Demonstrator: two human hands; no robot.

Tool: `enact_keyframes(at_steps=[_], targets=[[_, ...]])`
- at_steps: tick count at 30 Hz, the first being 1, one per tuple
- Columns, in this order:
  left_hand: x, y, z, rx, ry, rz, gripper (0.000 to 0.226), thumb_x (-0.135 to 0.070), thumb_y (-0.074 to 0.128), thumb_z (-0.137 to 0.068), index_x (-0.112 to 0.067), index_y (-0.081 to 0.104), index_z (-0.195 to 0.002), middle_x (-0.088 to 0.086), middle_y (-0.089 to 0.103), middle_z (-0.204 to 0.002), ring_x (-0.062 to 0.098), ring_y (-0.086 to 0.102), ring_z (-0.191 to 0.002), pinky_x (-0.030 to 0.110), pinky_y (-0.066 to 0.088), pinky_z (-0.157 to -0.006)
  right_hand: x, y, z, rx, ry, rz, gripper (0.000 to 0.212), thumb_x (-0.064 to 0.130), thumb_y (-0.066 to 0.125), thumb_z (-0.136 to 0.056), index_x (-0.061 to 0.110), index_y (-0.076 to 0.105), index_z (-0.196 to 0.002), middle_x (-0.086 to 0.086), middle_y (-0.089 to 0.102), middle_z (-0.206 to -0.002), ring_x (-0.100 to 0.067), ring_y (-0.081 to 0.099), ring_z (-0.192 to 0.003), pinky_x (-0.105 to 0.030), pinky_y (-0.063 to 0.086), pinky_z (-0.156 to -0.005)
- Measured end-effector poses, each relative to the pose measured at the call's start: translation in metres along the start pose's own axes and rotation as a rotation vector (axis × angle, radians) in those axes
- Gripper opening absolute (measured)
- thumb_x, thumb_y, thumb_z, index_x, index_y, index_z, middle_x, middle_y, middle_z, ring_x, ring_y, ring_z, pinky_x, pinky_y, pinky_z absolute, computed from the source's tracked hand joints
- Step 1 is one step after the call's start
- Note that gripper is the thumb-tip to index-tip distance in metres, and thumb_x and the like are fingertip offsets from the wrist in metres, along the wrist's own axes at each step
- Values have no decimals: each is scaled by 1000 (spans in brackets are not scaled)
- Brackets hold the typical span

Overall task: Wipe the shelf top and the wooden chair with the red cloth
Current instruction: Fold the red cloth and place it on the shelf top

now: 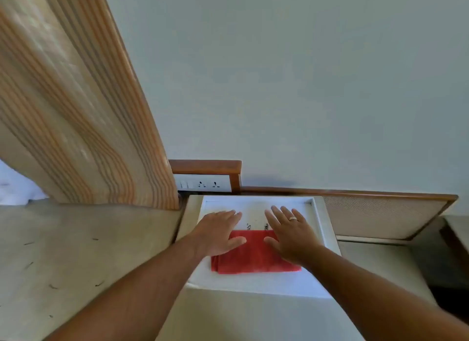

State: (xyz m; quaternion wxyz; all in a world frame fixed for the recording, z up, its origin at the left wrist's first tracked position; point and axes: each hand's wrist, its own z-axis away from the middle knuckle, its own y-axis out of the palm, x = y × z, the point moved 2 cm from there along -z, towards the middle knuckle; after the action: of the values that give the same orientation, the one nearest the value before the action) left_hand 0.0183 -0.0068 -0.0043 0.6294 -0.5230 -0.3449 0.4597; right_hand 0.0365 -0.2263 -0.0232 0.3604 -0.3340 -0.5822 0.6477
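With both your left hand and right hand flat, fingers spread, over the folded red cloth on the shelf top, a loose push may unfold it or miss the dark specks just beyond.

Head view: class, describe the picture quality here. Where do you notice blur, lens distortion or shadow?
Head view: wide-angle bending tilts the curtain; the whole frame is slightly soft, the dark specks beyond the red cloth unreadable; soft daylight, no glare; a faint shadow lies on the wall above the wooden rail.
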Motion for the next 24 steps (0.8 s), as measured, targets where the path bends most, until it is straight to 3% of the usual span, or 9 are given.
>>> enact_keyframes(at_steps=[2, 5, 8, 10, 15, 18, 21, 24], targets=[[3, 9, -4, 51, 1, 29, 73, -74, 36, -88, -25, 41, -142, 1, 54, -138, 22, 53, -120, 42, 48, -97, -6, 12, 5, 65, 36, -67, 69, 59, 33, -96, 20, 23, -152, -8, 34, -156, -30, 35, -142, -46, 26, -116], [9, 13, -6, 76, -5, 25, 71, -81, 42, -80, -28, 51, -126, -5, 58, -110, 14, 55, -95, 36, 52, -80, -12, 18, 10, 22, 64, -107, 61, 63, 38, -91, 23, 44, -135, -5, 55, -128, -26, 56, -114, -40, 48, -93], [9, 14, -13, 184, -41, 149, 69, -82, 56, -70, -29, 52, -113, -8, 58, -98, 11, 55, -85, 32, 51, -73, -17, 15, 5, 106, 107, -217, 59, 73, 54, -78, 26, 52, -114, 1, 60, -104, -20, 60, -94, -36, 53, -79], [5, 14, -17, 294, -58, 218, 60, -76, 65, -69, -27, 53, -103, -8, 60, -92, 10, 56, -81, 30, 47, -68, -23, 11, -1, 262, 163, -331, 61, 73, 65, -70, 25, 51, -106, 5, 62, -94, -15, 61, -83, -33, 55, -73], [-5, 12, -21, 450, -102, 496, 38, -55, 75, -76, -21, 64, -90, -2, 69, -89, 16, 65, -83, 26, 48, -65, -28, 2, -18, 497, 37, -406, 38, 56, 67, -83, 19, 65, -93, 3, 66, -86, -13, 62, -78, -29, 54, -70], [13, -4, 1, 384, -197, 789, 33, -45, 79, -76, -20, 68, -94, -3, 72, -92, 11, 70, -83, 23, 55, -65, -25, -20, -28, 482, 0, -593, 20, 35, 63, -89, 21, 61, -76, 4, 62, -77, -12, 58, -70, -24, 45, -61], [44, -25, 41, 202, -310, 1061, 29, -39, 80, -74, -23, 71, -97, -5, 75, -93, 10, 73, -87, 22, 55, -69, -7, -50, -40, 433, 21, -804, 13, 13, 53, -84, 7, 61, -75, -3, 57, -75, -17, 55, -71, -32, 51, -67], [82, -37, 87, -22, -427, 1314, 51, -35, 82, -70, -20, 67, -117, 3, 74, -111, 19, 71, -102, 34, 57, -84, 32, -79, -56, 323, -26, -862, 17, 9, 52, -86, 6, 65, -78, -2, 59, -72, -15, 57, -68, -28, 50, -62]])
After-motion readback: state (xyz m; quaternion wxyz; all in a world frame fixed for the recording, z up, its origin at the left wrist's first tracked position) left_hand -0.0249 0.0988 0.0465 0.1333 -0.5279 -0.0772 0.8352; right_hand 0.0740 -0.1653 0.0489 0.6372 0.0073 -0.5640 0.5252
